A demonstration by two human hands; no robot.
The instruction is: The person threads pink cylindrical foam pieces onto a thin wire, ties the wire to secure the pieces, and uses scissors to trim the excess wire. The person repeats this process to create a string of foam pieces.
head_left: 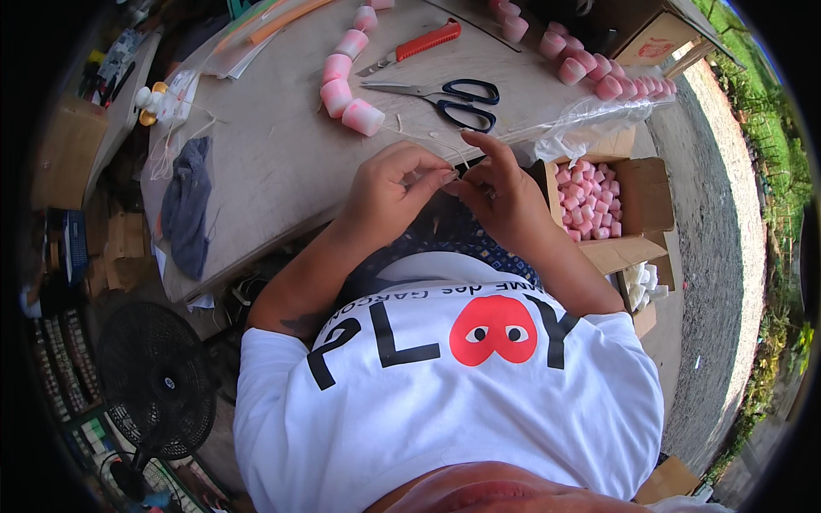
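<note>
My left hand [395, 184] and my right hand [506, 186] meet above my lap at the near table edge, thumbs and fingertips pinched close together. Between them is a thin pale string [463, 158], its tip mostly hidden by the fingers. My right index finger sticks up and away from the pinch. The string appears to run back to a chain of pink and white short cylinders [336, 98] curving across the table. Just beyond my hands lie scissors [457, 96] with dark blue handles, blades partly apart, and a red-handled utility knife [425, 40].
On the right, an open cardboard box [647, 195] holds many loose pink cylinders [588, 201]. More pink cylinders [609, 77] line the far right of the table beside clear plastic [564, 128]. A grey-blue cloth [186, 209] drapes the left edge. A black fan [158, 380] stands lower left.
</note>
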